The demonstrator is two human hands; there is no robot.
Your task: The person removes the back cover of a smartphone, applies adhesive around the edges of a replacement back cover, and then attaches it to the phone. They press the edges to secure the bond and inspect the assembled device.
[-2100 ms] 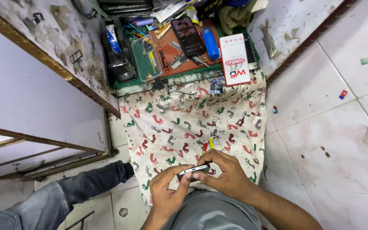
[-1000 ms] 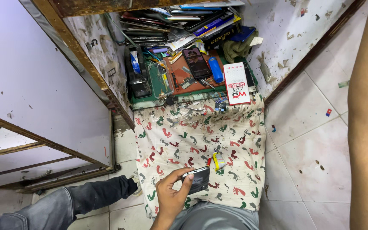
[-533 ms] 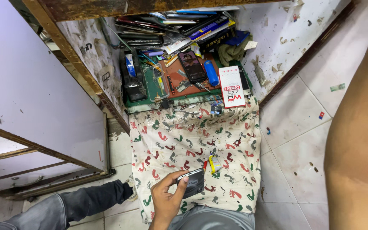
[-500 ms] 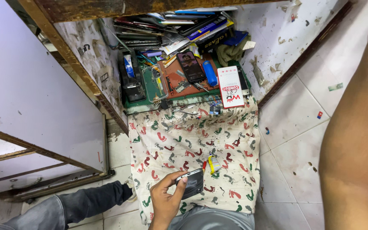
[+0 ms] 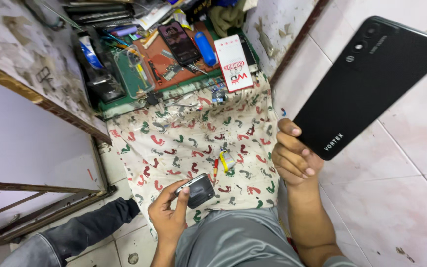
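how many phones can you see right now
3: a black phone held up in the right hand, a small dark phone in the left hand, another phone in the cluttered tray. More may be hidden.

Both arms are bare to past the elbow, with no watch, ring or band on either the left hand or the right hand. A grey shirt covers the chest, creased in soft folds; blue-grey denim trousers cover the leg
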